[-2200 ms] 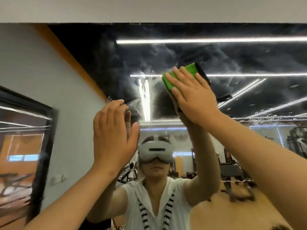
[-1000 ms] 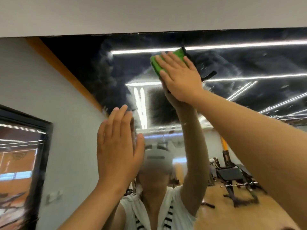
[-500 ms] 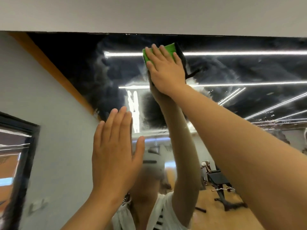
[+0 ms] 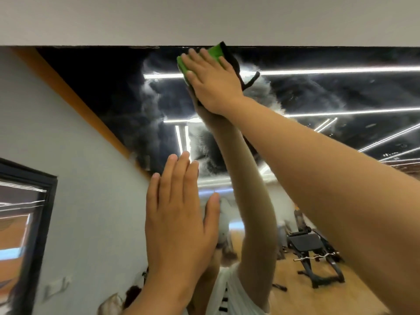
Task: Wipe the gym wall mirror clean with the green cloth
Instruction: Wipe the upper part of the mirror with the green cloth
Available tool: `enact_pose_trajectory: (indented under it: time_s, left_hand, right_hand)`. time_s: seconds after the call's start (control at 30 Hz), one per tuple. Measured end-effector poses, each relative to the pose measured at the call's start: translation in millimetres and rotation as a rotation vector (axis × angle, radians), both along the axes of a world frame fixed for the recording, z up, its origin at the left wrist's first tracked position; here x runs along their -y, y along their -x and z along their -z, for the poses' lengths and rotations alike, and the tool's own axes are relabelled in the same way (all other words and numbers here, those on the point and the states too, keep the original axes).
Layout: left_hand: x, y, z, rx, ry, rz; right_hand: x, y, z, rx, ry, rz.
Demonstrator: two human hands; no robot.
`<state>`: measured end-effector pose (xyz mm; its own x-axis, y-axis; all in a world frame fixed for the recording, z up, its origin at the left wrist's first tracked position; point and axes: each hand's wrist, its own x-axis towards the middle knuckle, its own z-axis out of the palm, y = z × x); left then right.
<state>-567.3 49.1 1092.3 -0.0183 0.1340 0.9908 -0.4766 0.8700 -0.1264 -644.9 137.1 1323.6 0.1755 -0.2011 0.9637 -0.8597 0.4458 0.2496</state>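
Green cloth [image 4: 215, 51]: pressed flat against the mirror [image 4: 341, 92] at its very top edge, upper corner reaching the white wall [image 4: 204, 19] above.
Right hand [image 4: 213, 85]: lies over the cloth, fingers [image 4: 200, 62] straight, side by side, pressing it to the glass.
Left hand [image 4: 177, 223]: lower down, palm toward the glass, fingers [image 4: 175, 178] straight and close together, thumb apart, holding nothing; contact with the glass cannot be told.
Glass: grey smeary streaks around and below the cloth.

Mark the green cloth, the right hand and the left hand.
green cloth [image 4: 216, 53]: head view, green corner above the fingertips.
right hand [image 4: 213, 85]: head view, back of the hand.
left hand [image 4: 179, 226]: head view, back of the hand.
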Motion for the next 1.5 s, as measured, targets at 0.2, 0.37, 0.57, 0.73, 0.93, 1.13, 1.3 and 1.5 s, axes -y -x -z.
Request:
enact_pose_trajectory:
  time_s: [0.2,0.37,0.57,0.73,0.93,1.13,1.3,1.5]
  left_hand:
    - [2,3,-1,-0.019,0.028,0.001]
    - [4,5,-3,-0.039,0.031,-0.033]
    - [3,5,-3,-0.014,0.006,-0.06]
    - [3,4,-4,-0.017,-0.005,-0.086]
    - [2,1,-2,-0.003,-0.002,-0.042]
    - [-1,0,-2,0.035,-0.045,-0.055]
    - [0,0,-2,0.013,-0.018,-0.037]
    - [-2,0,-1,-0.025,-0.009,-0.01]
  right_hand:
    - [-40,44,-25,0.083,0.095,0.011]
    - [-8,3,-26,0.054,0.02,0.018]
    - [-37,36,-40,0.101,0.057,0.004]
    - [-6,6,-18,0.006,-0.015,-0.019]
    - [-76,74,-14,0.119,0.087,0.033]
    - [-59,67,-10,0.11,0.103,0.021]
    - [-99,97,-16,0.148,0.08,-0.021]
    - [-64,63,-27,0.171,0.071,-0.02]
